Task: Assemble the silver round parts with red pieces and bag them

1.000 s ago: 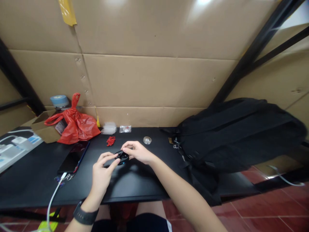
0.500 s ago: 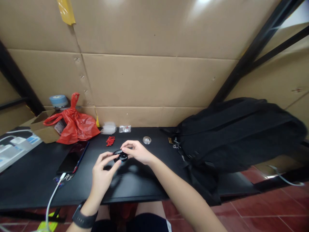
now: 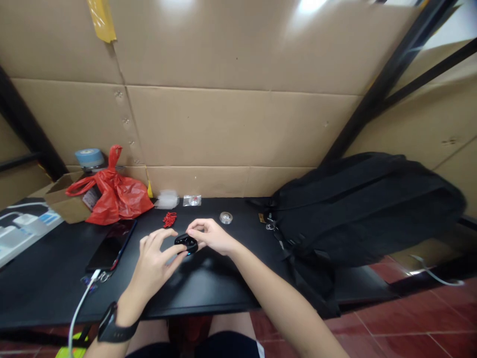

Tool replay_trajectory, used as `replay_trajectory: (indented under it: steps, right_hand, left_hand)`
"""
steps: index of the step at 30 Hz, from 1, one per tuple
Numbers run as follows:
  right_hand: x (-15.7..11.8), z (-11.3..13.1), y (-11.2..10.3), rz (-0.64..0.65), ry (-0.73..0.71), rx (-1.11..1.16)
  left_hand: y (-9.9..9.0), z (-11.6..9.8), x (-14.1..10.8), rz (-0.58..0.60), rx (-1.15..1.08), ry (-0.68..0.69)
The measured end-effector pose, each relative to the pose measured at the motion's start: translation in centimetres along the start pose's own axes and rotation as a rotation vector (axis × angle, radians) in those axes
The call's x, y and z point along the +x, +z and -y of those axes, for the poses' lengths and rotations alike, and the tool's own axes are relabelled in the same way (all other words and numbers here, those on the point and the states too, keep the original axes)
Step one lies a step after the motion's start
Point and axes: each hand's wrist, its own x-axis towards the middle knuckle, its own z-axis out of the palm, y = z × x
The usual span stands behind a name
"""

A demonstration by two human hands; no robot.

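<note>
A small glossy black earbud case (image 3: 185, 242) is held up over the black desk, its lid up and a small blue light glowing at its front. Thumb and index finger of my left hand (image 3: 153, 259) press on its near left edge, while the other fingers are raised and spread. From the back right, my right hand (image 3: 211, 236) pinches the case by its lid side; some of its fingertips are hidden behind it. Whether earbuds sit in the wells is too dark to tell. Just behind the case lies a bundle of red cord (image 3: 169, 219).
A clear tape roll (image 3: 225, 217), a small plastic packet (image 3: 192, 200) and clear bags (image 3: 167, 199) lie near the cardboard wall. A phone (image 3: 112, 244) with a white cable, a red bag (image 3: 121, 196) and a power strip (image 3: 28, 231) are left; a black backpack (image 3: 365, 209) is right.
My left hand's fingers have lifted and spread away from the case top, and its wrist has shifted left. The right hand keeps its pinch, and the case has turned slightly.
</note>
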Motion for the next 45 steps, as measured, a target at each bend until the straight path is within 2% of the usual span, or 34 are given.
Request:
replay_trajectory:
  steps: [3,6,8,11,13,15,17,18,20,23,25,28,30,32,34,36,39,40,43,45]
  right_hand:
    - [0.0,0.2,-0.3,-0.016,-0.003,0.007]
    - [-0.1,1.1,-1.7,-0.089,-0.068,0.009]
    - [-0.3,1.8,-3.7,-0.205,-0.151,-0.012]
    - [-0.8,2.4,-7.8,-0.472,-0.282,-0.144]
    - [-1.2,2.2,-11.0,-0.657,-0.342,-0.299]
    - [-1.6,1.5,-14.2,-0.833,-0.37,-0.63]
    - [-1.7,0.4,-16.8,-0.918,-0.345,-0.928]
    - [-1.7,-0.3,-17.9,-0.961,-0.309,-1.013]
    - [-1.7,-1.8,-19.5,-1.007,-0.228,-1.121]
    - [-1.6,-3.7,-20.8,-0.996,-0.146,-1.228]
    - [-1.5,-4.3,-21.1,-0.974,-0.084,-1.287]
    - [-1.3,-4.2,-20.6,-0.994,0.015,-1.336]
    - [-1.0,-3.5,-19.6,-0.995,-0.004,-1.326]
    - [-0.8,-2.9,-18.4,-0.857,-0.106,-1.272]
    - [-0.6,-2.6,-17.0,-0.624,-0.191,-1.196]
    - [-0.4,-2.6,-15.7,-0.45,-0.2,-1.147]
    - [-0.2,-2.9,-14.6,-0.371,-0.164,-1.144]
    - [-0.1,-2.9,-14.4,-0.365,-0.154,-1.148]
    - [0.0,-2.7,-14.1,-0.354,-0.125,-1.147]
    - [-0.1,-2.4,-14.1,-0.346,-0.114,-1.135]
  left_hand:
    - [0.0,-0.1,0.3,-0.056,-0.03,-0.016]
    - [-0.1,-0.1,0.6,-0.123,-0.068,-0.091]
    - [-0.4,0.4,0.5,-0.181,-0.055,-0.176]
    - [-1.3,2.6,-0.2,-0.242,0.067,-0.407]
    - [-2.1,4.6,-1.1,-0.134,0.211,-0.585]
    - [-2.9,6.6,-2.3,0.088,0.365,-0.722]
    - [-3.5,8.4,-3.5,0.256,0.438,-0.801]
    - [-3.7,9.1,-4.1,0.305,0.445,-0.817]
    - [-3.8,10.1,-5.0,0.329,0.438,-0.818]
    - [-3.8,10.3,-5.7,0.297,0.427,-0.783]
    - [-3.6,9.4,-5.3,0.281,0.436,-0.766]
    - [-2.9,6.5,-3.3,0.22,0.437,-0.71]
    - [-1.6,3.8,-1.2,0.235,0.322,-0.561]
    - [0.1,1.4,1.0,0.355,0.151,-0.336]
    - [2.0,0.0,3.4,0.416,0.097,-0.219]
    - [3.6,0.0,5.7,0.461,0.136,-0.196]
    - [4.7,2.0,8.4,0.561,0.087,-0.077]
    - [4.9,2.8,8.9,0.554,0.078,-0.054]
    - [5.2,4.6,8.9,0.459,0.108,-0.083]
    - [5.5,5.4,7.9,0.468,0.103,-0.114]
